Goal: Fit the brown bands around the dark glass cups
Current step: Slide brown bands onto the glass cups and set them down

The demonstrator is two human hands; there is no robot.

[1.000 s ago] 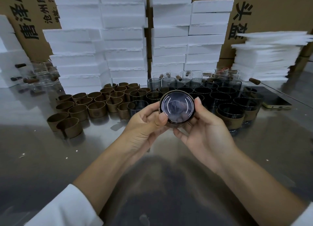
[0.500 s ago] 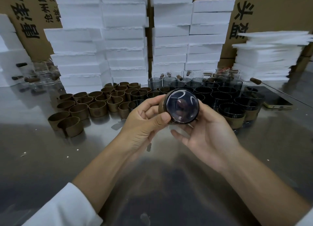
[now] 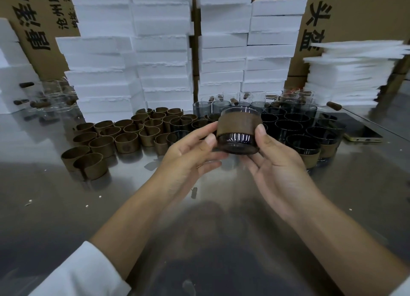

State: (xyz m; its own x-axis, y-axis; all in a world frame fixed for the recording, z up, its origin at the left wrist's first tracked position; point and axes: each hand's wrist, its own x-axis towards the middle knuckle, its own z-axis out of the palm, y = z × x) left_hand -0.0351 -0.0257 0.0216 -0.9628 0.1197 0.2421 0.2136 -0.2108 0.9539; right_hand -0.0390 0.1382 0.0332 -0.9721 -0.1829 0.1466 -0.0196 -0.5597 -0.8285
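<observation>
A dark glass cup (image 3: 237, 143) is held upright above the steel table between both hands. A brown band (image 3: 238, 124) wraps its upper half, leaving the glass base bare. My left hand (image 3: 188, 156) pinches the cup's left side with thumb and fingers. On the other side my right hand (image 3: 277, 160) grips it, thumb on the band's edge. Several loose brown bands (image 3: 115, 138) stand in rows to the left. Bare dark cups (image 3: 288, 127) crowd behind and to the right. Some banded cups (image 3: 310, 156) stand at the front right of that group.
Stacks of white foam boxes (image 3: 159, 58) and cardboard cartons (image 3: 355, 14) wall off the back. Clear glasses (image 3: 51, 98) sit at the far left. A phone (image 3: 357, 129) lies at the right, by a pile of foam sheets (image 3: 350, 74).
The cup faced me end-on, lying on its side in both hands. It has been turned upright, so its banded side now shows, and it sits slightly higher and to the right.
</observation>
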